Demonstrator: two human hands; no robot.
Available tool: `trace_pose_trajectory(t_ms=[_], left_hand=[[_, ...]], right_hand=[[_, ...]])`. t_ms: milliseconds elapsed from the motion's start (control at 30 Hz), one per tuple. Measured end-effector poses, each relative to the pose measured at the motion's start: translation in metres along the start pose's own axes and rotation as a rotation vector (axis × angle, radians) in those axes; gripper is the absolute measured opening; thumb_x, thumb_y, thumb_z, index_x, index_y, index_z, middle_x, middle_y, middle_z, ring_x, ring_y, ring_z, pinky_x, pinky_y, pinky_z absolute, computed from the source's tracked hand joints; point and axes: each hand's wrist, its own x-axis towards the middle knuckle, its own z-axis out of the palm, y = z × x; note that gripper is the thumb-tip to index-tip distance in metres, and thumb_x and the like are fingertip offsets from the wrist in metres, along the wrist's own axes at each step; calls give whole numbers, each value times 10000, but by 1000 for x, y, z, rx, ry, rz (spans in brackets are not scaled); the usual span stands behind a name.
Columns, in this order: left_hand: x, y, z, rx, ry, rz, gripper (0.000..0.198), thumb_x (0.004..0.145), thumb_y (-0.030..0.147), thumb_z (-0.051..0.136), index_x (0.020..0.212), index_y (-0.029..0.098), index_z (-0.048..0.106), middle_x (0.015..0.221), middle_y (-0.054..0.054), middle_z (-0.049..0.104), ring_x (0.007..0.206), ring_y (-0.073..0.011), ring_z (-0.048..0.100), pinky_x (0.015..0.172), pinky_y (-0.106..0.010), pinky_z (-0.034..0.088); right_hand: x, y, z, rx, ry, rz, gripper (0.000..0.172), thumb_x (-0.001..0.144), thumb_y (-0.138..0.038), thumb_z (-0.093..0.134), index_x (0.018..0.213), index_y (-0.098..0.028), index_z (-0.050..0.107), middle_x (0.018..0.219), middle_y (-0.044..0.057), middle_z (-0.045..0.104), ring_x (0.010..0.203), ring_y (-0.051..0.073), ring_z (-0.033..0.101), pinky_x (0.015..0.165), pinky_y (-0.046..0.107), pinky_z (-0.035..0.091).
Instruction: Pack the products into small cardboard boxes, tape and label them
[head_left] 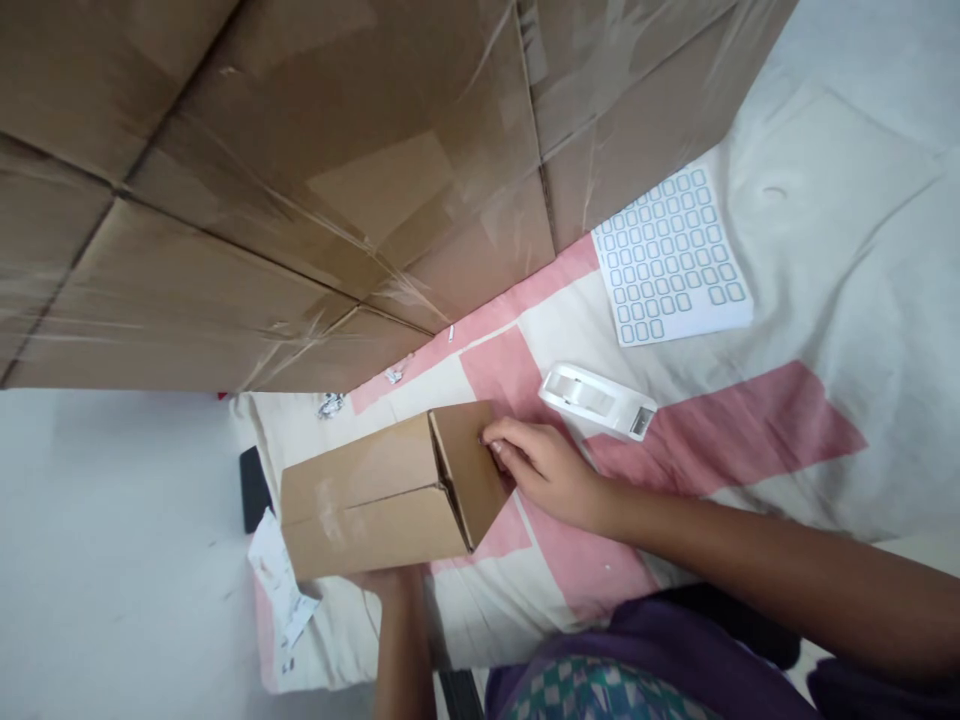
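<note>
A small brown cardboard box (367, 505) is tilted in front of me over the bed. Its right end is covered by a flap (469, 470), with a narrow dark gap along the fold. My left hand (386, 580) supports the box from below at its near side; most of its fingers are hidden under it. With fingers curled and pinched together, my right hand (532, 465) is at the edge of the end flap. Just beyond the right hand lies a white tape dispenser (598, 400) on the sheet.
A wall of large taped cardboard boxes (322, 230) stands along the far side. Sheets of blue-outlined labels (675, 260) lie at right on the pink and white bedsheet (750, 420). Crumpled scraps (331, 404), a black phone-like object (256, 490) and wrinkled paper (279, 575) are at left.
</note>
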Motion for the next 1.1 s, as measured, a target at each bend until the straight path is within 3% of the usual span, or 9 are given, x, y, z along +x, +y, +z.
trace_pose_trajectory(t_ms=[100, 233, 433, 667, 933, 1100], left_hand=[[-2, 0, 6, -64, 33, 114, 576, 778, 754, 616, 1242, 413, 631, 1503, 141, 549, 1428, -221, 474, 1029, -300, 517], [-6, 3, 15, -87, 23, 163, 535, 872, 703, 550, 1257, 349, 666, 1392, 53, 648, 1310, -265, 586, 994, -365, 547], [-8, 5, 18, -77, 49, 209, 536, 866, 649, 604, 1290, 326, 660, 1414, 32, 634, 1315, -271, 584, 1057, -382, 512], [-13, 8, 24, -83, 49, 171, 559, 805, 729, 605, 1217, 362, 689, 1307, 48, 687, 1297, -287, 593, 1041, -407, 520], [-12, 11, 18, -122, 40, 98, 487, 669, 730, 734, 965, 343, 724, 1077, 89, 742, 1145, -240, 650, 978, -338, 528], [-10, 6, 13, -113, 37, 95, 473, 690, 700, 749, 995, 341, 715, 1162, 95, 730, 1144, -226, 652, 943, -321, 539]], right_hand=[[0, 1, 0, 21, -18, 18, 214, 986, -113, 452, 1070, -228, 612, 935, 7, 701, 780, 136, 645, 684, 254, 455], [0, 0, 0, 54, -26, 41, 204, 999, -135, 442, 1064, -232, 609, 886, -9, 666, 732, 123, 610, 655, 248, 443], [-1, 2, 1, 105, -12, 79, 195, 1010, -180, 446, 1078, -226, 623, 900, 5, 671, 745, 130, 624, 659, 253, 463], [-1, 3, 1, 152, 2, 71, 195, 1003, -165, 459, 1058, -223, 636, 842, -8, 655, 703, 119, 615, 634, 241, 464], [-1, 3, 1, 157, 21, 67, 215, 978, -124, 478, 1055, -211, 659, 802, -13, 647, 692, 116, 620, 640, 235, 483], [0, 4, -1, 123, 23, 20, 235, 969, -113, 489, 1074, -208, 677, 848, 5, 693, 708, 124, 642, 649, 244, 500]])
